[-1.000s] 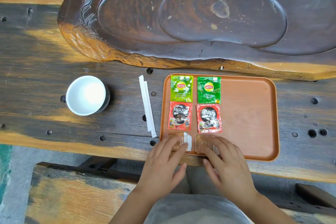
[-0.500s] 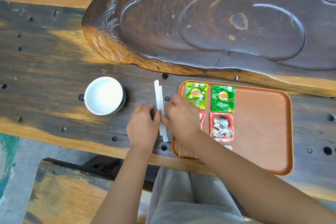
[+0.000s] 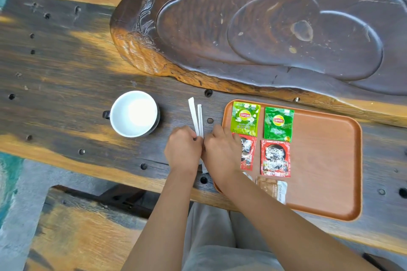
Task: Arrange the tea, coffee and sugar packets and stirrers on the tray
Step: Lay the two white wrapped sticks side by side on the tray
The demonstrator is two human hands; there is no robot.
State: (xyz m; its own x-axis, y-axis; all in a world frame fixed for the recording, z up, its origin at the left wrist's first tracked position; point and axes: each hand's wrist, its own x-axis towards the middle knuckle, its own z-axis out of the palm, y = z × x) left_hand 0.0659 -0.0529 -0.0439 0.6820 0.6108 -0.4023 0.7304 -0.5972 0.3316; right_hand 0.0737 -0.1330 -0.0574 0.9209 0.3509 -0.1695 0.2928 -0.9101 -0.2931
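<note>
Both hands, the left hand (image 3: 182, 149) and right hand (image 3: 221, 152), pinch the two paper-wrapped stirrers (image 3: 196, 119) on the tabletop (image 3: 66, 86), just left of the tray (image 3: 326, 160) holding the packets.

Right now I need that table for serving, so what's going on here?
A person is laying out drink supplies on an orange tray. Two green tea packets, two red coffee packets and a sugar packet already lie in rows on it. Both hands, left hand and right hand, are closed on the two paper-wrapped stirrers lying on the table beside the tray, near a white cup.
</note>
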